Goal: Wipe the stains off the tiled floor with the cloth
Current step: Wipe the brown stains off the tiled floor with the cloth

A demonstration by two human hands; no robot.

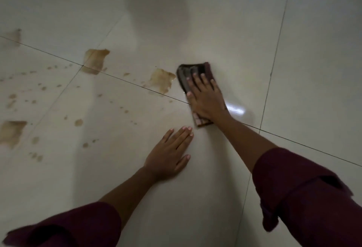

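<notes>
A dark folded cloth [188, 72] lies flat on the pale tiled floor [225, 37], pressed down under my right hand [205, 99], whose fingers are spread over it. Just left of the cloth is a brown stain [162, 80] on a grout line. Another brown stain [96, 60] sits farther left, and a third stain [11, 132] is at the left edge. Several small brown drips [78, 122] are scattered between them. My left hand [170, 154] rests flat on the floor with its fingers together, nearer to me than the cloth, holding nothing.
Dark grout lines [274, 64] cross the floor. A faint stain [14, 36] shows at the far left. A bright reflection [236, 109] lies right of my right wrist. A round shadow [158, 5] falls on the tiles ahead. Maroon sleeves cover both forearms.
</notes>
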